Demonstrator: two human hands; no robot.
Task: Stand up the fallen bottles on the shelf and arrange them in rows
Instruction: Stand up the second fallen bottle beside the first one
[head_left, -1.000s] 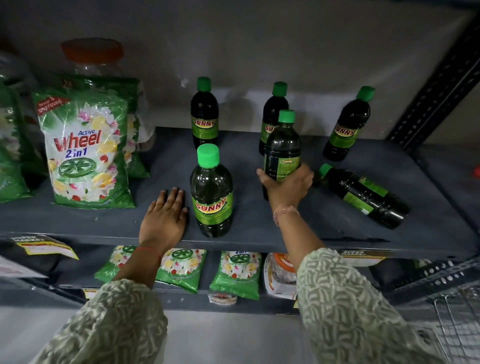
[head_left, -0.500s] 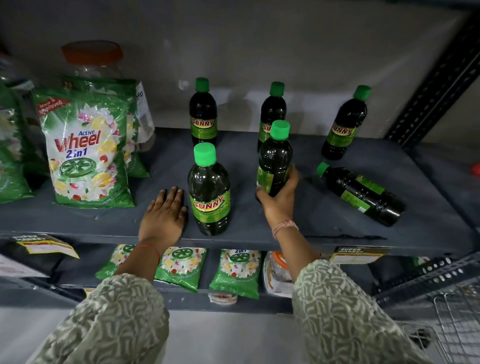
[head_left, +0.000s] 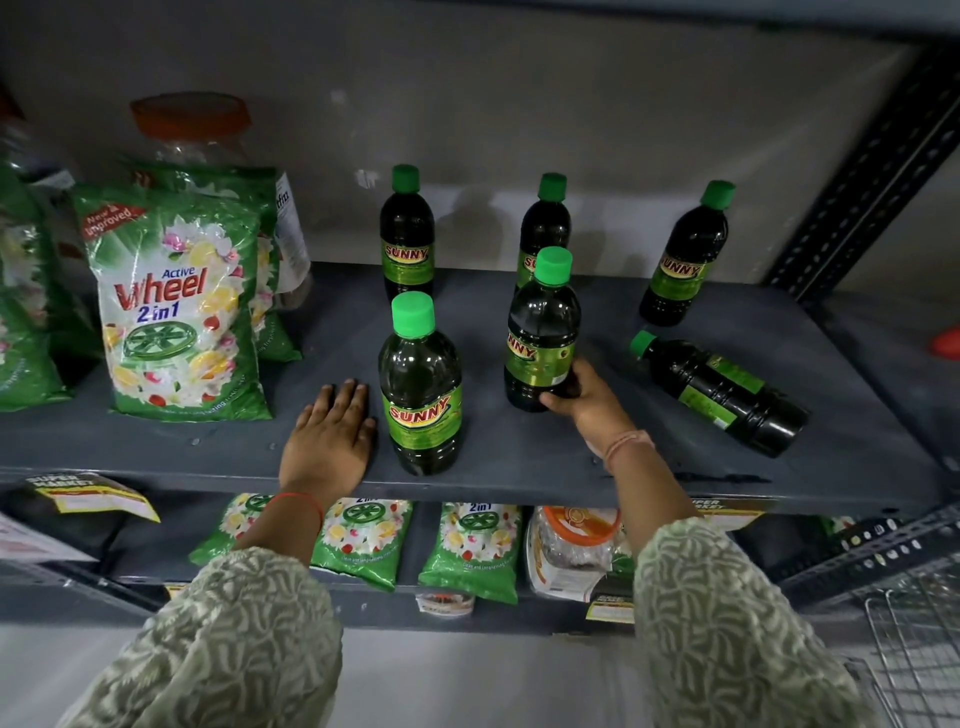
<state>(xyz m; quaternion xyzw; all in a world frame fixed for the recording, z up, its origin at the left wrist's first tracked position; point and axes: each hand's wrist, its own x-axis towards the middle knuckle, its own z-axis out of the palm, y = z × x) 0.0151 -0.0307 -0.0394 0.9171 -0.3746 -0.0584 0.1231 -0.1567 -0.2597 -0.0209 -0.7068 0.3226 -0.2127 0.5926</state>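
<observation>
Dark bottles with green caps and SUNNY labels stand on the grey shelf (head_left: 519, 467). Three stand along the back: left (head_left: 407, 239), middle (head_left: 545, 223) and right (head_left: 684, 260). A front bottle (head_left: 422, 389) stands upright near the shelf edge. My right hand (head_left: 587, 400) grips the base of another upright bottle (head_left: 542, 332) in the middle. One bottle (head_left: 722, 392) lies on its side at the right, cap pointing left. My left hand (head_left: 330, 441) rests flat on the shelf, just left of the front bottle, holding nothing.
Green Wheel detergent bags (head_left: 171, 306) and an orange-lidded jar (head_left: 192, 130) fill the shelf's left side. More bags (head_left: 470, 551) and a jar (head_left: 576, 551) sit on the shelf below. A perforated upright (head_left: 862, 171) bounds the right. A wire basket (head_left: 919, 654) is at lower right.
My right hand has turned the held bottle so its label faces more forward and slid it slightly left and nearer. The left hand has stayed flat.
</observation>
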